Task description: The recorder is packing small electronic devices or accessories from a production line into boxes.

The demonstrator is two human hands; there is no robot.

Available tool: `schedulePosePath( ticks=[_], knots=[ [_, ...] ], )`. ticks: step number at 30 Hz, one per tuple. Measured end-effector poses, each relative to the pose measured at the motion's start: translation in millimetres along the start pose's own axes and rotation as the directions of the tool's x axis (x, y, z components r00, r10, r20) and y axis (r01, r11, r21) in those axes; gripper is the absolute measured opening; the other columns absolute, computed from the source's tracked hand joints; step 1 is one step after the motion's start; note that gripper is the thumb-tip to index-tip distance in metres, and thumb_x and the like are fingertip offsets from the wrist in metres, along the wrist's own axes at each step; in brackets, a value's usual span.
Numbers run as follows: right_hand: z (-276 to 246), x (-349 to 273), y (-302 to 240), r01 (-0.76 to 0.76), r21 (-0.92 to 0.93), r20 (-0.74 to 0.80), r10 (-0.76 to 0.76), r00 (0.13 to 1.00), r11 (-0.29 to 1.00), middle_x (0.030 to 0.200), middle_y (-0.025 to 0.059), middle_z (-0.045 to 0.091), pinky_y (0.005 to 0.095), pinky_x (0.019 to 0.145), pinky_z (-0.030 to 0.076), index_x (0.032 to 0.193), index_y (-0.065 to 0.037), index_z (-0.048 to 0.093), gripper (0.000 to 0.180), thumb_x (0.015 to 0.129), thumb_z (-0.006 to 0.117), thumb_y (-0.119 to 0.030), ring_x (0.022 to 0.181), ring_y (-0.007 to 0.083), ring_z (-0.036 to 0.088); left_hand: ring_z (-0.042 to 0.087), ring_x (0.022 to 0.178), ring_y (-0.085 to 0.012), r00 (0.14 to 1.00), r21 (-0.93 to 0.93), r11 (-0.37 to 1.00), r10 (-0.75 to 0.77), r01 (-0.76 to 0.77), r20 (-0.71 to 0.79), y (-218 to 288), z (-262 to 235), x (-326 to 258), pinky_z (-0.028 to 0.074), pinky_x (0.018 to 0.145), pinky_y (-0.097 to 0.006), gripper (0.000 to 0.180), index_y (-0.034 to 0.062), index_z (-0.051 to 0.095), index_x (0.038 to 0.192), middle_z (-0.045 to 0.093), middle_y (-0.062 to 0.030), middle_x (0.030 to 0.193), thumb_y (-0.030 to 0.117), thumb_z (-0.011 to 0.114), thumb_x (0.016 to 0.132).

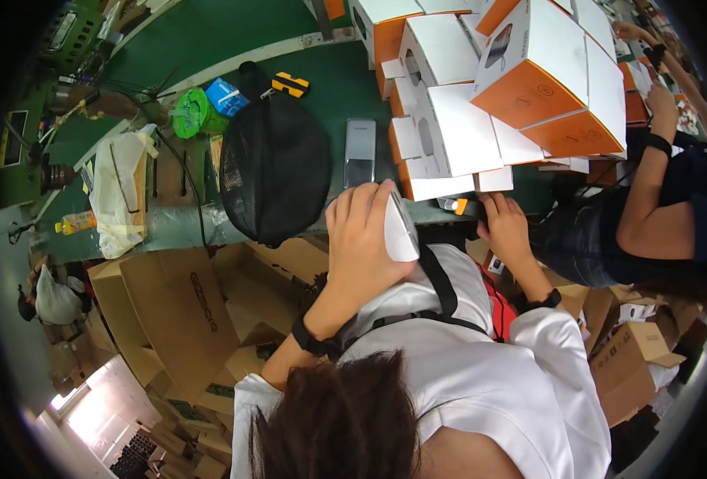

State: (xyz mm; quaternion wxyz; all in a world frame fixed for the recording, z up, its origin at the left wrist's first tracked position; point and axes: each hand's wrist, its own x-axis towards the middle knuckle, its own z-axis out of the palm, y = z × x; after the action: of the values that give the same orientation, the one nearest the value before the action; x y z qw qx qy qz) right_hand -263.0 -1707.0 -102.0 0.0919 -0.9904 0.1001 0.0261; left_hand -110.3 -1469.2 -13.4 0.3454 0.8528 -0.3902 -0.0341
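Observation:
My left hand (361, 243) is closed around a white box-shaped thing (402, 227) with a greyish edge, held at the front edge of the green table. To its right, my right hand (507, 227) has its fingers curled on a black tool with an orange and white end (455, 206); its exact kind does not show. A stack of white and orange boxes (454, 120) rises just beyond both hands, several with open flaps. Behind my left hand a grey, phone-like device (360, 150) lies flat on the table.
Left of the grey device sits a black mesh bag (278, 164), with a yellow and black tool (290, 85) and a green-lidded tub (191, 112) behind it. Machinery (30, 160) stands far left. Cardboard cartons (178, 311) fill the space below the table. Another person (649, 199) works close on the right.

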Motion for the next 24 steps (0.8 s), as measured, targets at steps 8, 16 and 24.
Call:
schedulePosePath(
  ticks=[8, 16, 24],
  knots=[
    [-70.3, -19.2, -36.1, -0.15, 0.54, 0.127, 0.096, 0.987, 0.828, 0.098, 0.0193, 0.056, 0.0406, 0.079, 0.047, 0.114, 0.002, 0.049, 0.035, 0.081, 0.056, -0.007, 0.09, 0.0383, 0.058, 0.044, 0.101, -0.0352, 0.975, 0.105, 0.969, -0.219, 0.223, -0.045, -16.6, 48.8, -20.4, 0.034, 0.086, -0.044, 0.094, -0.0049, 0.047, 0.117, 0.044, -0.0178, 0.11, 0.039, 0.088, 0.045],
    [-84.4, -9.1, -73.3, -0.222, 0.556, 0.316, 0.044, 0.948, 0.801, 0.096, 0.0276, 0.06, 0.0479, 0.073, 0.048, 0.118, 0.004, 0.047, 0.031, 0.091, 0.051, -0.012, 0.083, 0.0454, 0.06, 0.043, 0.108, -0.0392, 0.975, -0.013, 0.978, -0.211, 0.21, -0.069, -13.6, 44.5, -26.4, 0.036, 0.09, -0.047, 0.098, -0.002, 0.042, 0.123, 0.043, -0.0198, 0.115, 0.044, 0.087, 0.048],
    [-76.1, 1.2, -86.2, -0.143, 0.513, 0.319, -0.033, 0.947, 0.846, 0.094, 0.0246, 0.061, 0.0484, 0.067, 0.049, 0.112, 0.002, 0.048, 0.026, 0.091, 0.053, -0.012, 0.079, 0.0436, 0.06, 0.041, 0.113, -0.0381, 0.964, -0.192, 0.955, -0.246, 0.225, -0.099, -20.0, 57.6, -34.4, 0.032, 0.096, -0.047, 0.099, -0.0021, 0.039, 0.13, 0.042, -0.0194, 0.124, 0.027, 0.085, 0.047]
  ],
)
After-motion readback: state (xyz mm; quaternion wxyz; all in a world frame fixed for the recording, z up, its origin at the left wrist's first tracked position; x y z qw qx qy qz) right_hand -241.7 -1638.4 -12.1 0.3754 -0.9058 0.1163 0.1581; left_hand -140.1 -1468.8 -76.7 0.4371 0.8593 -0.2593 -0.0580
